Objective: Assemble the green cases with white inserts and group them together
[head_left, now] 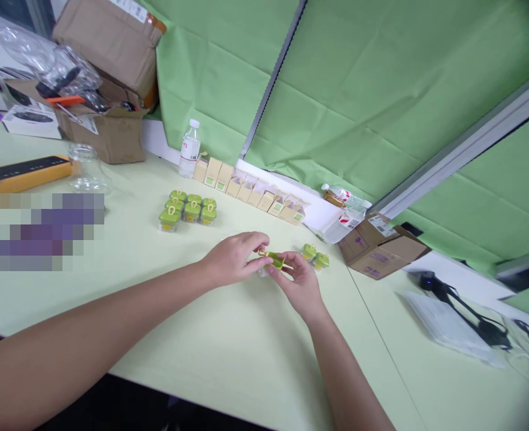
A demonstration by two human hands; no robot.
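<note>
Over the middle of the pale table (228,335), my left hand (235,257) and my right hand (300,281) meet around a small green lid (275,260). The fingers of both hands are closed on its edges, and a yellowish loop shows at its left end. A clear part below the lid is mostly hidden by my fingers. Left of my hands stands a group of small clear containers (192,211) with green lids and cream loops. Just beyond my right hand are a few more green-lidded containers (310,251).
A row of small beige boxes (246,190) lines the back edge beside an upright water bottle (189,149). At right lie plastic bottles (342,224) and a cardboard box (376,245). A glass jar (84,170), an orange power strip (30,173) and an open carton (106,134) stand left.
</note>
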